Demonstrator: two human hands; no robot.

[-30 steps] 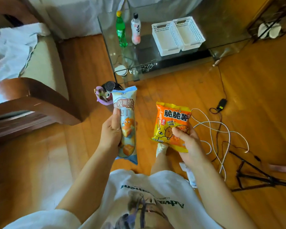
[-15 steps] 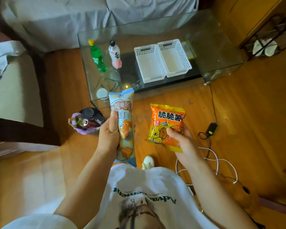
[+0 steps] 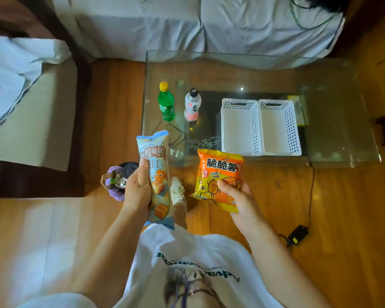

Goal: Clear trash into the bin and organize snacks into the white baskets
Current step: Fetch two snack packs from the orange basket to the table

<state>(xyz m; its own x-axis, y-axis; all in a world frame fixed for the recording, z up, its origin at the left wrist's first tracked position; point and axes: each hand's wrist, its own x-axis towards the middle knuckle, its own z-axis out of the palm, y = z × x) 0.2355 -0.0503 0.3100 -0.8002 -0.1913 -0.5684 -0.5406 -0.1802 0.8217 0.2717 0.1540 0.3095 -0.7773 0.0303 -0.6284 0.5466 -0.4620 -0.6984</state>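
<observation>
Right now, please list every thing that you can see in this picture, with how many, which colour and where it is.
snack packet: 1, light blue, held in the left hand
snack bag: 1, orange, held in the right hand
baskets: 2, white, side by side on the glass table, nothing visible inside
glass table: 1, clear, in front of the person
green bottle: 1, yellow cap, upright on the table
white bottle: 1, white and pink, black cap, upright beside the green bottle
bin: 1, purple bag, on the floor left of the table, trash inside
charger: 1, black, on the floor at right
left hand: 1, grips the blue packet
right hand: 1, grips the orange bag
</observation>
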